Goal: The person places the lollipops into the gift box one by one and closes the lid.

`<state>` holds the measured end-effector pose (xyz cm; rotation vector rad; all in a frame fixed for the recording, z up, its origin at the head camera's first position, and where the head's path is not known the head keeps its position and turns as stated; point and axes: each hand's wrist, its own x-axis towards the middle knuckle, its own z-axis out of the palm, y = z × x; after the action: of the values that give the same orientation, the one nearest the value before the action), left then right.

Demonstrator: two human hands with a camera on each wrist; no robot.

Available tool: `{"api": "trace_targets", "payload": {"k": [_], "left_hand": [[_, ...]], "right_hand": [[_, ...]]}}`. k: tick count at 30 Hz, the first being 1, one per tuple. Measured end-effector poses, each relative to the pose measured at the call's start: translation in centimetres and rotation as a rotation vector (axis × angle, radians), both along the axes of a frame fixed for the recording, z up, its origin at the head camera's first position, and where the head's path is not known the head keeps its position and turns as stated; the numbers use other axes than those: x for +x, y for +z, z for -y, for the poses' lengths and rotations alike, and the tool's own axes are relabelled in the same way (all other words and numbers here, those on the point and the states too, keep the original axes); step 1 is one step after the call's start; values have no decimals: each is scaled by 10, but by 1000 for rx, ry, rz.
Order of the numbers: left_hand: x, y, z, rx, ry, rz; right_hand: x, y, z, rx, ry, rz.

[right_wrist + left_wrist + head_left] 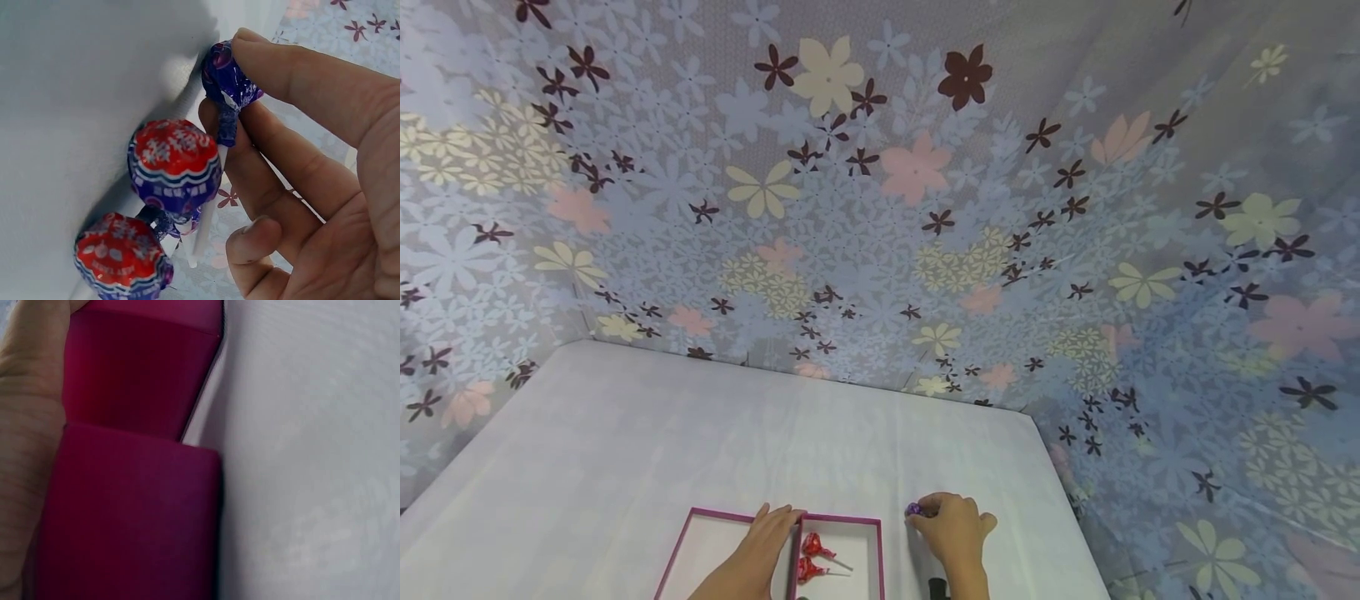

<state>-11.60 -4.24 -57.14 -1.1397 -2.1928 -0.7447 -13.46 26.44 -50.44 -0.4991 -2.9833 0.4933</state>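
We see a blue-purple lollipop (220,72) and two lollipops (175,159) in red and blue-purple, split by wavy white bands. We also see a magenta box (125,512), white inside, red candies (813,546), and grey cloth (850,242) flowered in pale blue, cream, pink and maroon.

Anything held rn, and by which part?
Right hand pinches a purple lollipop by its wrapped head, not the stick. Left hand touches the pink rim; can't tell if it grips.

Purple-wrapped lollipop (225,80), seemingly unopened
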Motion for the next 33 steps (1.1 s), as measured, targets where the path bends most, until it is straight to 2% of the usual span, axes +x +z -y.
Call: {"api": "trace_targets", "payload": {"k": [9,15,19,22,30,33], "left_hand": [[2,-2,-2,37,-9,-16],[4,1,-1,24,-11,45],[2,1,0,19,-17,22],[1,-1,0,39,-20,-30],[1,-3,-1,43,-22,11],[1,-2,-2,24,-19,1]], "right_hand": [[6,7,4,-9,17,-57],[15,20,15,-38,55,-140],[21,31,24,-51,99,-172],[25,40,32,-54,129,-193],[38,49,51,-64,194,-230],[42,50,56,-61,225,-236]]}}
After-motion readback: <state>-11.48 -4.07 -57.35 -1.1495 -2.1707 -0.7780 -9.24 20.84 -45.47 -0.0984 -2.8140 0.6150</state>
